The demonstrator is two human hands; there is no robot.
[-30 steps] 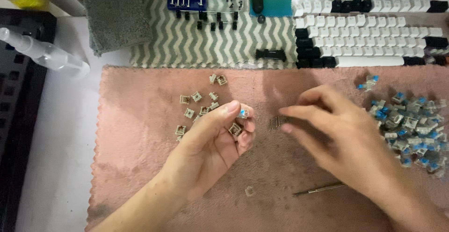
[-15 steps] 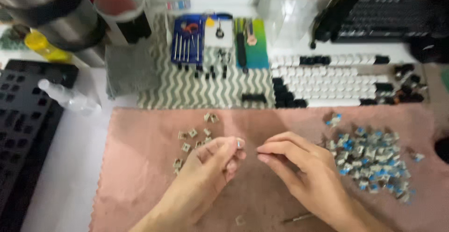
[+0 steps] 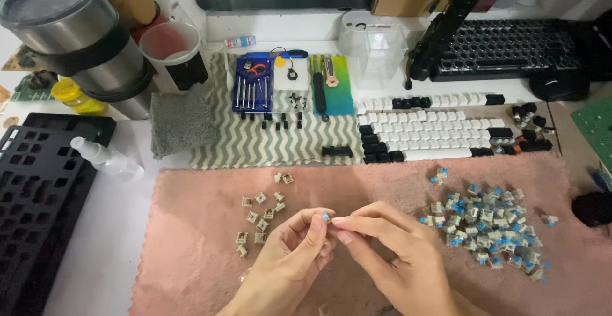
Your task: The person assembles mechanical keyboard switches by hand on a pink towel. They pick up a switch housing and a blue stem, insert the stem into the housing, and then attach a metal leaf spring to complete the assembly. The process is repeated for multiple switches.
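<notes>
My left hand (image 3: 290,258) and my right hand (image 3: 389,252) meet over a pink cloth mat (image 3: 191,271). Both pinch one small keyboard switch with a blue stem (image 3: 326,218) between their fingertips. Left of my hands lies a small cluster of opened beige switch parts (image 3: 260,214). A larger pile of blue-stemmed switches (image 3: 488,230) lies on the mat to the right of my right hand.
Rows of white and black keycaps (image 3: 440,134) sit behind the mat. A blue screwdriver set (image 3: 253,85) and tools rest on a zigzag cloth (image 3: 223,144). A black keyboard plate (image 3: 38,188), spray bottle (image 3: 105,158), steel tumbler (image 3: 70,35) stand left; a black keyboard (image 3: 510,48) far right.
The view has tilted up and pulled back, showing more of the desk. My hands have come together, and both now pinch the blue-stemmed switch that my left hand held.
</notes>
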